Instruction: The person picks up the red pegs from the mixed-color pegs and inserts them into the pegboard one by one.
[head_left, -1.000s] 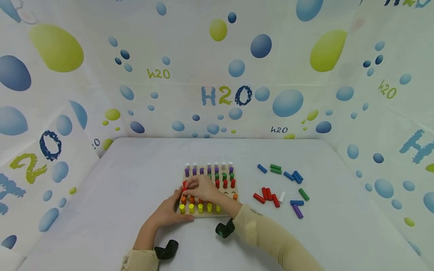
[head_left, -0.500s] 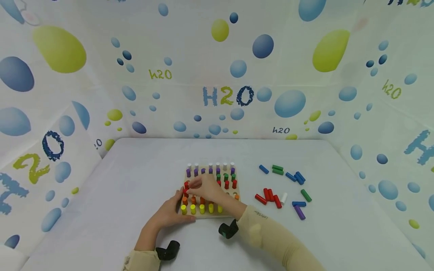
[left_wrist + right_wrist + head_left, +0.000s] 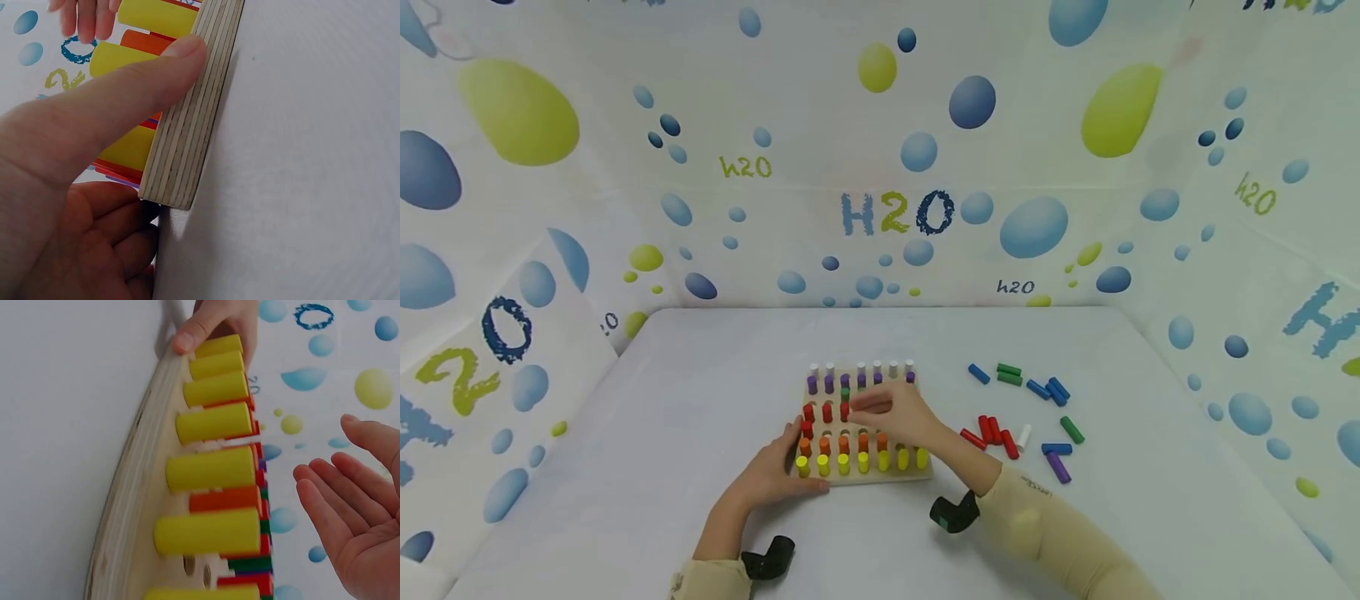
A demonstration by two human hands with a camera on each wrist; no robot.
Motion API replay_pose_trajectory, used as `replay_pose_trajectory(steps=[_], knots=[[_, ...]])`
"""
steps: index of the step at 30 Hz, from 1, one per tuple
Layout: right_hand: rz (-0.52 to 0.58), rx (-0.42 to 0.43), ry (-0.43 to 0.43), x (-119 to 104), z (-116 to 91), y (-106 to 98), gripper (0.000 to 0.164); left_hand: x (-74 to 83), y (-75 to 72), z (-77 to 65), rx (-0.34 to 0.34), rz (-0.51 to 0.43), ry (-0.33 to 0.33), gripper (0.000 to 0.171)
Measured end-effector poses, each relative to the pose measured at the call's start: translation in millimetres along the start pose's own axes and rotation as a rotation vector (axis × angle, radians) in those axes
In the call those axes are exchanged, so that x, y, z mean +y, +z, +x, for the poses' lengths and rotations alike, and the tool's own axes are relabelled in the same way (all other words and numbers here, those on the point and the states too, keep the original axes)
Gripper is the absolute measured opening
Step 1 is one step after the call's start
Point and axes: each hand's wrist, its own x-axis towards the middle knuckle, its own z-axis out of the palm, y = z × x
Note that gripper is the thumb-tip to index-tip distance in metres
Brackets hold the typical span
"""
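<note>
A wooden pegboard lies on the table with rows of yellow pegs, orange pegs, red, green, purple and white pegs standing in it. My left hand grips its near left corner; the thumb presses the layered front edge in the left wrist view, with curled fingers at the side. Over the right half of the board hovers my right hand, and the right wrist view shows its palm with thumb apart and no peg in it. One red peg stands alone at the left of its row.
Loose pegs lie right of the board: several red pegs, a white peg, blue pegs, green pegs and a purple peg. A patterned sheet hangs behind and beside the table.
My right hand has let go of the red peg at the board's left side and moved to the right. That peg now stands in the board. My left hand keeps its grip.
</note>
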Motion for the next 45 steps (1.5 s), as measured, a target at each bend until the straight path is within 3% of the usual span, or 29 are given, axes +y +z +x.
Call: replay_pose_trajectory(steps=[8,14,28,34,39,45], knots=[[0.005,0.071,0.054,3.9,-24.6,-38.0,0.029,-1.5,0.8,2.0,0.013,0.003,0.016,0.115],[-0.027,0.109,0.03,14.0,-37.5,-61.9,0.031,-2.8,-1.1,3.1,0.017,0.013,0.01,0.114],[-0.105,0.177,0.137,37.3,-60.0,-81.6,0.035,-5.7,1.2,0.5,0.019,0.006,-0.004,0.115],[-0.263,0.172,0.207,44.6,-64.9,-86.9,0.029,-6.4,1.6,-0.8,0.022,0.01,0.02,0.115],[-0.411,0.11,0.285,47.3,-65.0,-88.2,0.024,-6.7,2.2,0.3,0.021,0.007,0.018,0.115],[-0.536,0.067,0.304,48.4,-62.0,-84.9,0.021,-5.8,2.7,1.9,0.019,-0.01,0.002,0.116]])
